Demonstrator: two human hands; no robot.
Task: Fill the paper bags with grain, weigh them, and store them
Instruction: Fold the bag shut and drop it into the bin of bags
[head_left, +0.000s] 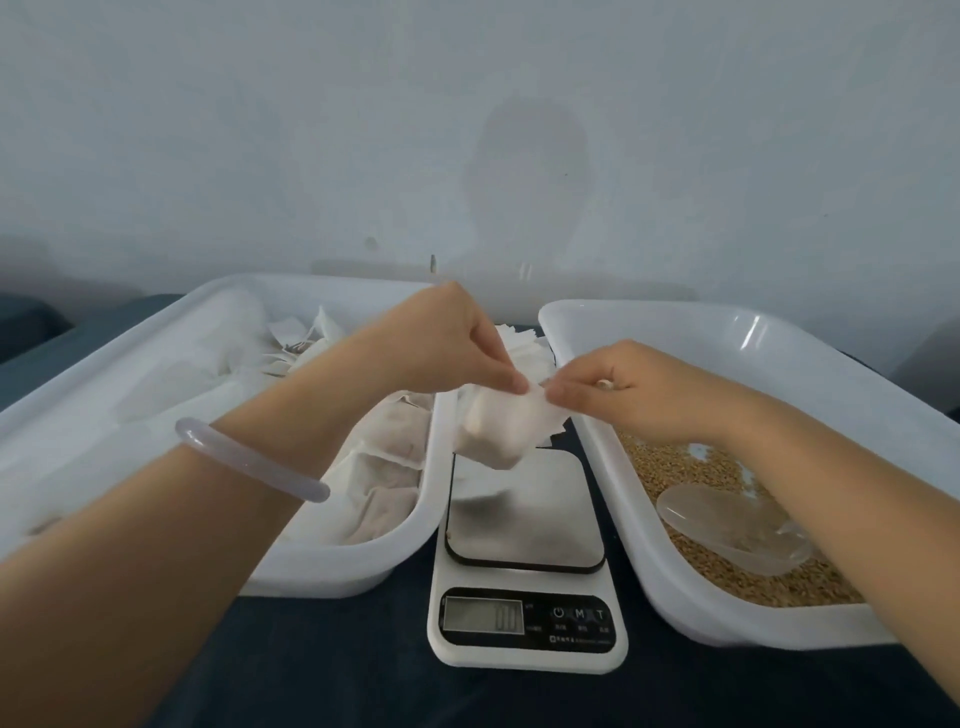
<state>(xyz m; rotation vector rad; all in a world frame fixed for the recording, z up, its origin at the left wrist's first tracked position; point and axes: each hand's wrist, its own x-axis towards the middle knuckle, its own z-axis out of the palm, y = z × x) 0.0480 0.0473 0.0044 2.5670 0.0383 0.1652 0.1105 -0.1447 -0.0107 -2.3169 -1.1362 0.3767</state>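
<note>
Holding a filled paper bag (498, 431) up between our hands, we pinch its top edge from both sides. Our left hand (457, 348) nips one end between thumb and fingertips, and our right hand (628, 387) nips the other. The bag sags, plump with grain, just below our fingers and above the steel plate of the scale (524, 519), seemingly not touching it. Under our left forearm a white tray (332, 571) holds filled bags. Under our right forearm a second tray (727, 621) holds loose grain (649, 478) and a clear spoon (727, 525). We judge the bag's mouth unsealed, so a slipped pinch or a tilt could spill grain onto the scale. The thin paper might also tear under the load.
</note>
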